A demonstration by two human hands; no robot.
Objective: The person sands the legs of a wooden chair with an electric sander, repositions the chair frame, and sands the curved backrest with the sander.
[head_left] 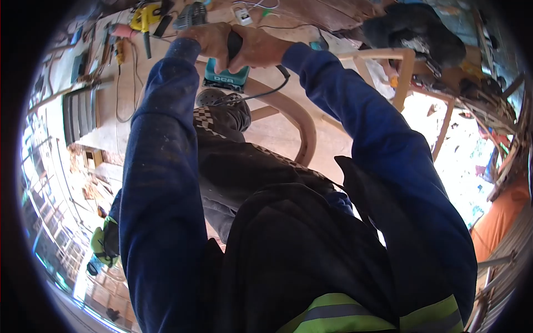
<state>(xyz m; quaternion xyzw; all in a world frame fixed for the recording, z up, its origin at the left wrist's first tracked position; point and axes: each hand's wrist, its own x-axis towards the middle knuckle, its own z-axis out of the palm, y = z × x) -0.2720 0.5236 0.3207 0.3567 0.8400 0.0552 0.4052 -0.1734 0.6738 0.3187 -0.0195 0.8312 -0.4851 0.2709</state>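
Note:
At the top of the head view, a teal power sander (226, 79) marked DCA is held between my two hands. My left hand (206, 42) is closed over its left side. My right hand (256, 46) grips it from the right, fingers bent down over the teal housing. Between the hands is a dark part (235, 44) whose kind I cannot make out. A black cord (264, 95) loops out beside the sander. Close by lies a curved wooden piece (304, 125), partly under the sander. Whether the sanding pad touches it is hidden.
A yellow power tool (145, 21), a white power socket (243, 16) and cords lie at the far side of the table. A wooden frame (407, 80) stands to the right, near a dark bundle (416, 36). Another person (105, 241) is at lower left.

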